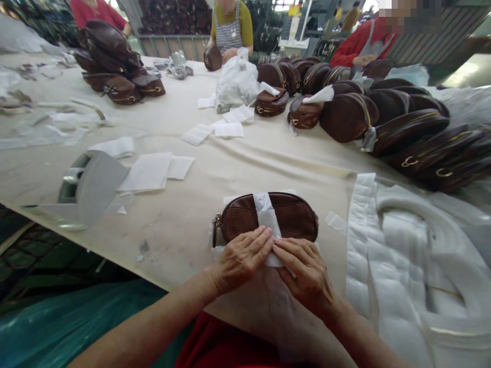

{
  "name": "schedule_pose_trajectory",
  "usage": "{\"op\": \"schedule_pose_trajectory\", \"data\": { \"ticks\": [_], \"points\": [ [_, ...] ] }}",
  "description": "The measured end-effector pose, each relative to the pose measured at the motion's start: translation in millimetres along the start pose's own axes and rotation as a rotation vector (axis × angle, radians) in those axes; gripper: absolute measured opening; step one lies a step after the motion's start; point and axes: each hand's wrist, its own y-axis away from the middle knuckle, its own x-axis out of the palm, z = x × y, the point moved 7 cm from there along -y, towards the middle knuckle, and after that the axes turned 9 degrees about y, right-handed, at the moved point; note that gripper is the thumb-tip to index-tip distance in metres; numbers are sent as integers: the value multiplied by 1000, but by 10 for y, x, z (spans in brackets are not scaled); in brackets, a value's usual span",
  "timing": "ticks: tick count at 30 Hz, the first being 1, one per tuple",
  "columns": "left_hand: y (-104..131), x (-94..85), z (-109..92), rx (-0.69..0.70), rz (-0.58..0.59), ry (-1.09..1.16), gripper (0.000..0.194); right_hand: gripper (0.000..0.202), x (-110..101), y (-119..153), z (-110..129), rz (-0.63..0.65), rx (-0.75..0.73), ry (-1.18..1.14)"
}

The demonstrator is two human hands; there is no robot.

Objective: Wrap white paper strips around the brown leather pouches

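Note:
A dark brown oval bag (295,217) lies on the cloth-covered table near its front edge, with a white paper strip (267,210) running over its middle. My left hand (245,255) rests on the bag's lower left part, fingers stretched and fingertips on the strip. From the right, my right hand (305,266) lies on the bag's lower edge and the strip, its fingers extended and its fingertips close to those of my left hand. Thin white wrapping shows below and between the hands. A metal clasp hangs at the bag's left end.
Brown bags (349,115) fill the back right, and more are piled (115,66) at the back left. White foam sheeting (406,255) lies right, a tape dispenser (95,189) and paper sheets (146,171) left. People work across the table (184,107).

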Motion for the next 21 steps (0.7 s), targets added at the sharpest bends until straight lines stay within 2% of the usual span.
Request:
{"op": "schedule_pose_trajectory", "data": {
  "ticks": [3, 6, 10, 14, 16, 21],
  "points": [
    [26, -4, 24, -37, -46, 59, 30, 40, 46, 116, 7, -74, -49, 36],
    [50, -8, 33, -30, -77, 96, 26, 38, 85, 203, 17, -86, -107, 99],
    [26, -50, 25, 0, -21, 142, 26, 35, 107, 230, 17, -70, -146, 130],
    [-53, -97, 73, -125, 96, 353, 29, 32, 116, 234, 10, -58, -154, 128],
    [-87, -114, 97, -184, 79, 403, 23, 30, 120, 246, 10, -66, -160, 132],
    [-117, -47, 142, -256, -2, 337, 20, 33, 146, 247, 3, -78, -141, 101]
  ]
}}
